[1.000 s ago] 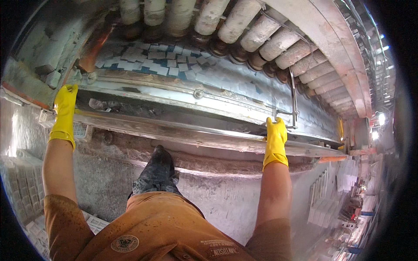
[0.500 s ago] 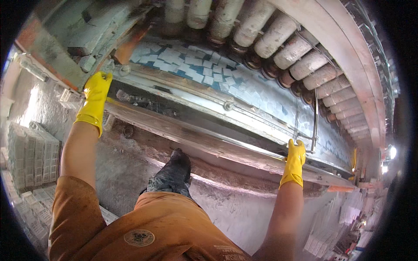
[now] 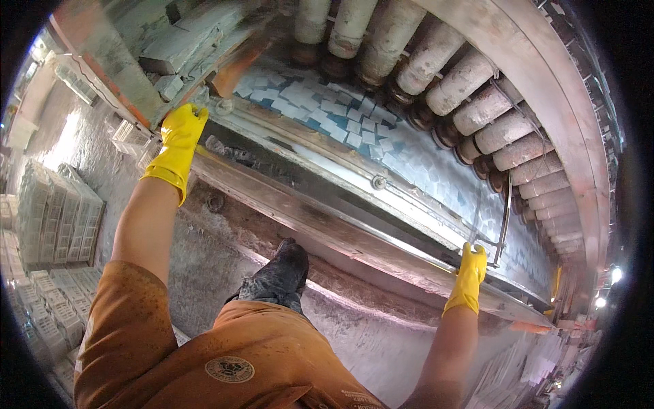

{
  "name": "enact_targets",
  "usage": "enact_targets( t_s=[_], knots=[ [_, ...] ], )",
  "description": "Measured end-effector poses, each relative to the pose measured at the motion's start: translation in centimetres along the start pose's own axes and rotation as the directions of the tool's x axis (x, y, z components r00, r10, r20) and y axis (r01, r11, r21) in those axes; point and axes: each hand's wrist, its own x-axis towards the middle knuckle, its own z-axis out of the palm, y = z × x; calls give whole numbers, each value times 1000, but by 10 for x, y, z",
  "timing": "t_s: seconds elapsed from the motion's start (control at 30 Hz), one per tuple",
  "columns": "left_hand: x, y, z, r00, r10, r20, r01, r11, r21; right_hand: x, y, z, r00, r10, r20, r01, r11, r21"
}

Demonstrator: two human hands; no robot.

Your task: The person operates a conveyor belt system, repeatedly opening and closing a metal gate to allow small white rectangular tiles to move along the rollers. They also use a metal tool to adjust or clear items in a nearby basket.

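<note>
My left hand point(image 3: 178, 144), in a yellow rubber glove, is at the left end of a long machine bed. Its fingers curl over the frame's edge; what lies under them is hidden. Far to the right, my right hand point(image 3: 468, 278), gloved alike, has its fingers bent round the long front metal rail point(image 3: 327, 240). Between my hands runs a bright metal strip point(image 3: 415, 210) with a round bolt point(image 3: 379, 182). Beyond it, pale square pieces point(image 3: 334, 109) lie scattered over a blue-grey wet surface.
A row of thick, dirty rollers point(image 3: 439, 58) hangs above the bed under a curved beam point(image 3: 538, 51). A bent metal rod point(image 3: 505, 218) stands near my right hand. White slotted stacks point(image 3: 61, 218) stand on the floor at left. My dark boot point(image 3: 289, 262) is below the rail.
The view has shifted, so the machine sits lower and farther right. Both hands remain at about the same places on the frame and rail.
</note>
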Motion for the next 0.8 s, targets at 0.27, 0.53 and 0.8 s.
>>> enact_targets(
  t_s=[0.27,0.53,0.8],
  knots=[
    [24,11,4,1000,3,-11,-3,1000,15,18,-28,-1,1000,26,16,-25,999,-41],
    [55,21,7,997,-38,70,35,998,44,32,-57,-3,1000,0,7,1,998,-65],
    [73,33,-1,985,-87,146,80,995,51,53,-63,1,997,-3,71,1,999,37]
  ],
)
